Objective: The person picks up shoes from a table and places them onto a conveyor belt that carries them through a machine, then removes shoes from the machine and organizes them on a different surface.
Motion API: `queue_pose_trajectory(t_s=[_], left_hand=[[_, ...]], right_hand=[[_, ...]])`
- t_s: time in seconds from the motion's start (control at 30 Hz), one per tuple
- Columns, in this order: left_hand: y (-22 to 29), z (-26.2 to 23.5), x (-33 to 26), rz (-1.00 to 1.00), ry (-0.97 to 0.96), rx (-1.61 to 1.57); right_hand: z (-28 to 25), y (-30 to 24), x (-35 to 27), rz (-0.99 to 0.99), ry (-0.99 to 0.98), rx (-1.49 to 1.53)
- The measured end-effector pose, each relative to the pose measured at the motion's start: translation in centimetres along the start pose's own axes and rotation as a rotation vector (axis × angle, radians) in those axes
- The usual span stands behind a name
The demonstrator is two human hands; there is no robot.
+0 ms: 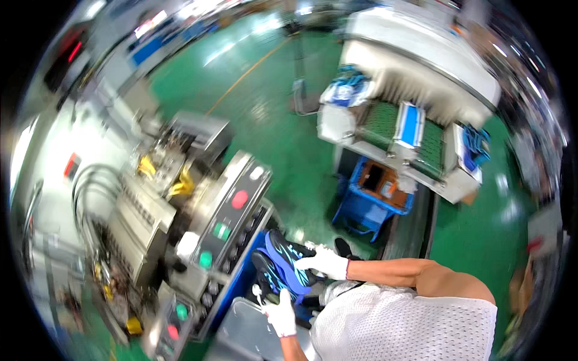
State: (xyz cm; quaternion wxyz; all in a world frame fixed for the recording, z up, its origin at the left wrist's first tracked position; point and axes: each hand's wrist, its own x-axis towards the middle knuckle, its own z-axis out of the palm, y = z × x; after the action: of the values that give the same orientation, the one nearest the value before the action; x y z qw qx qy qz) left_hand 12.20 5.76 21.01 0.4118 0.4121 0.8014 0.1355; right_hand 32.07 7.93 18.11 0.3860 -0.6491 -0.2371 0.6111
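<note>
A pair of black sneakers with light-blue streaks and purple-blue soles lies side by side in front of me, at the machine's edge. My right hand (325, 263), in a white glove, is closed on the heel end of the right-hand sneaker (288, 259). My left hand (280, 314), also gloved in white, is at the lower end of the left-hand sneaker (269, 272), fingers pointing up toward it. Whether those fingers grip the shoe is blurred. A small white piece (257, 293) shows beside the left fingers.
At left stands a machine with a control panel (236, 201) of red and green buttons, with hoses behind. A grey bin (247, 328) is below my left hand. Across the green floor (259, 108) are a white conveyor machine (415, 48) and a blue crate (361, 207).
</note>
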Motion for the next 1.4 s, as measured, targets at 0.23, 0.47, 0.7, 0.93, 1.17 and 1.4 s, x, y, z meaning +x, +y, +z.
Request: queue_pose_trajectory(t_s=[0.23,0.47,0.7,0.93,1.17,1.4], left_hand=[[15.1,10.4,-1.1,0.543,-0.257,0.147],[37.5,22.3,-3.1,1.035,-0.607,-0.022],[50.2,43.2,-0.2,1.301,-0.541,0.17],[55.9,50.8,1.5,1.403,-0.509,0.148],[52.2,42.3,0.0,1.53,-0.62,-0.006],[39.7,23.6,5.0,1.529,-0.492,-0.261]], right_hand=[[-18.0,-5.7,-4.0,-0.231,0.43,0.456],[-37.4,-11.1,-4.3,-0.04,1.258,0.085],[-50.0,-11.0,5.8,-0.119,1.443,-0.253],[-57.0,-13.8,9.6,-0.148,1.429,-0.228],[-50.4,-17.7,3.1,-0.427,1.476,-0.168],[-36.6,-12.4,-10.4,-0.76,1.91,-0.528]])
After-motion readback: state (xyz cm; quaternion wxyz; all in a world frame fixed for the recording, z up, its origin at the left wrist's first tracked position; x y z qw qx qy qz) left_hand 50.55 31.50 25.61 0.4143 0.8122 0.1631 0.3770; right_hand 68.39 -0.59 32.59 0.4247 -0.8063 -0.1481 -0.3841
